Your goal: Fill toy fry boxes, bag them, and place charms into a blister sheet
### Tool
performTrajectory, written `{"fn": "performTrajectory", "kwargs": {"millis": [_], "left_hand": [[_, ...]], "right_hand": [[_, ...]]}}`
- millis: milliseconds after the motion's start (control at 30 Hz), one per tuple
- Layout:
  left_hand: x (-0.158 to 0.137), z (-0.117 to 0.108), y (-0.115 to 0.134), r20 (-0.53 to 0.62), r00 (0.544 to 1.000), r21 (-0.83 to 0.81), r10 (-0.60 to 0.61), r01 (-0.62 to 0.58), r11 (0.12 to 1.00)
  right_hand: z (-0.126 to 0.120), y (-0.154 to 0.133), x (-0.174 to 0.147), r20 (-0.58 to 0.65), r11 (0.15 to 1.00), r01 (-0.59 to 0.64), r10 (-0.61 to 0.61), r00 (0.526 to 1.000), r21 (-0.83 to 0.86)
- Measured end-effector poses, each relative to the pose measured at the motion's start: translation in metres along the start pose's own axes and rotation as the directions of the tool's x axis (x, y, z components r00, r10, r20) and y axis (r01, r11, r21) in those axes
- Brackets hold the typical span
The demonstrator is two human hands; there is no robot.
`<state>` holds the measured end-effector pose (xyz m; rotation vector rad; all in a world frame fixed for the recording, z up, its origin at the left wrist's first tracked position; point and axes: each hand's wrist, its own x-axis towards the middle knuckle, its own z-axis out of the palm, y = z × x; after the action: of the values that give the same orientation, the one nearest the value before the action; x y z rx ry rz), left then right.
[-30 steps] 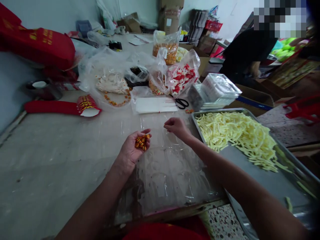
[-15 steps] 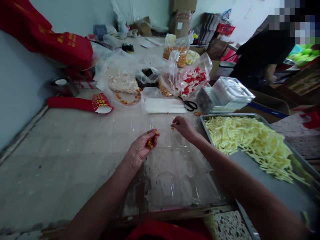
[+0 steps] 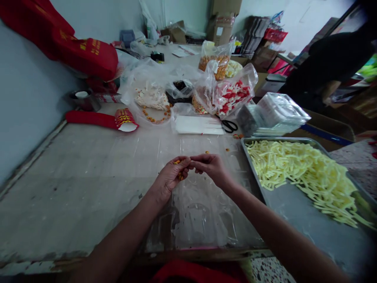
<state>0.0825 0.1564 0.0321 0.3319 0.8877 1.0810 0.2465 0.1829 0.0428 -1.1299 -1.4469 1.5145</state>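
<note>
My left hand (image 3: pixel 173 173) is closed around several small orange pieces (image 3: pixel 180 176), which show between the fingers and thumb. My right hand (image 3: pixel 210 167) meets it, thumb and fingers pinched together at the left fingertips. Whatever the right fingers hold, if anything, is hidden. Below both hands lie clear plastic moulded trays (image 3: pixel 196 212) with shallow hollows. Just beyond the right hand, one orange piece (image 3: pixel 207 152) and another orange piece (image 3: pixel 227 149) rest on the trays.
A metal tray (image 3: pixel 282 200) of pale yellow strips (image 3: pixel 306 169) stands at the right. Behind the hands are white sheets in a plastic sleeve (image 3: pixel 198 125), black scissors (image 3: pixel 229 125), a bag of red and white pieces (image 3: pixel 235 96) and stacked clear boxes (image 3: pixel 282 112). A person in black (image 3: pixel 332 63) is at far right.
My right hand has moved left to meet the left fingertips. An orange piece that was at its fingers now lies on the trays. The view has shifted slightly.
</note>
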Motion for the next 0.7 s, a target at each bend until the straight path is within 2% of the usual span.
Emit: {"fn": "performTrajectory", "kwargs": {"millis": [167, 233, 300, 367, 433, 500, 567, 633, 700], "left_hand": [[0.004, 0.005, 0.003, -0.153, 0.978, 0.037, 0.144, -0.139, 0.990], [0.007, 0.005, 0.007, -0.173, 0.968, 0.033, 0.183, -0.180, 0.983], [0.012, 0.002, 0.015, -0.154, 0.974, 0.010, 0.164, -0.164, 0.986], [0.017, -0.005, 0.026, -0.162, 0.979, -0.010, 0.121, -0.125, 0.992], [0.020, -0.015, 0.040, -0.202, 0.971, 0.007, 0.130, -0.131, 0.991], [0.019, -0.026, 0.054, -0.227, 0.959, 0.059, 0.168, -0.159, 0.986], [0.015, -0.037, 0.065, -0.230, 0.957, 0.097, 0.175, -0.156, 0.983], [0.010, -0.045, 0.073, -0.236, 0.964, 0.077, 0.122, -0.107, 0.991], [0.005, -0.052, 0.076, -0.220, 0.974, 0.024, 0.057, -0.053, 0.998]], "right_hand": [[0.012, -0.004, 0.015, -0.044, 0.988, -0.088, 0.094, 0.995, 0.128], [0.016, -0.004, 0.023, -0.016, 0.980, -0.086, 0.091, 0.996, 0.179], [0.015, -0.002, 0.035, -0.010, 0.985, -0.059, 0.061, 0.998, 0.163], [0.011, 0.003, 0.051, -0.072, 1.000, 0.002, -0.001, 0.997, 0.022], [0.005, 0.008, 0.068, -0.143, 0.961, 0.079, -0.120, 0.982, -0.266], [0.001, 0.013, 0.081, -0.073, 0.793, 0.159, -0.248, 0.966, -0.588], [0.001, 0.014, 0.087, 0.140, 0.546, 0.275, -0.277, 0.951, -0.791], [0.003, 0.013, 0.088, 0.335, 0.336, 0.396, -0.226, 0.915, -0.855], [0.004, 0.011, 0.088, 0.423, 0.231, 0.456, -0.180, 0.888, -0.859]]}}
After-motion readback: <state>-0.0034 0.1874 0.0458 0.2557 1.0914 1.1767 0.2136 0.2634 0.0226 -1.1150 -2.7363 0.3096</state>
